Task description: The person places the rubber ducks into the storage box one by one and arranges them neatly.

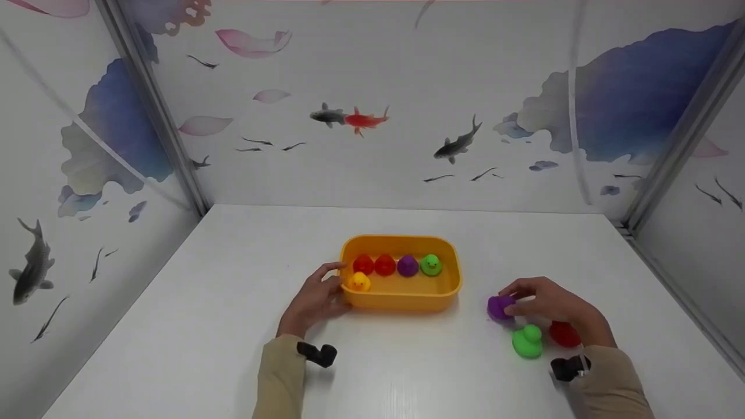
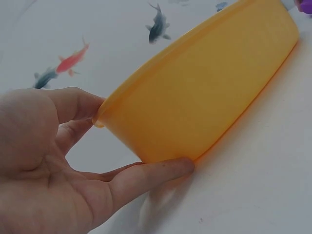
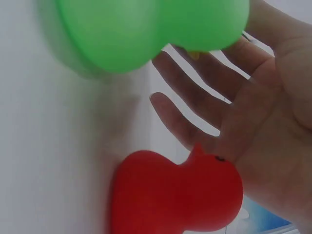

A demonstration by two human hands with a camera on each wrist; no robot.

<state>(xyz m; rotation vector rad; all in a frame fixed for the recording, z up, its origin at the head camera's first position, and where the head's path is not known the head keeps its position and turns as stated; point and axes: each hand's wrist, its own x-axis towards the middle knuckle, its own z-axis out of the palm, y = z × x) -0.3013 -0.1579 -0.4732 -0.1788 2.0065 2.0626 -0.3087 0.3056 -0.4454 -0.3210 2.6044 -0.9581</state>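
Observation:
My left hand [image 1: 316, 301] holds the left end of a yellow plastic basket [image 1: 401, 302]; in the left wrist view its fingers touch the rim and the thumb lies along the lower wall. To the right of the basket, my right hand [image 1: 553, 304] pinches a purple rubber duck [image 1: 499, 309] between thumb and fingers, at table level. Just in front of that hand sits a green rubber duck [image 1: 527, 343]. Partly under the hand is a red rubber duck [image 1: 564, 334], its side seen up close in the right wrist view. The green duck hides the right fingertips there.
Inside the basket a red duck [image 1: 363, 264], another red duck [image 1: 385, 265], a purple duck [image 1: 407, 266] and a green duck [image 1: 431, 265] form a row, with a yellow duck [image 1: 359, 282] at the front left. Printed walls [image 1: 372, 180] enclose the white table [image 1: 262, 250].

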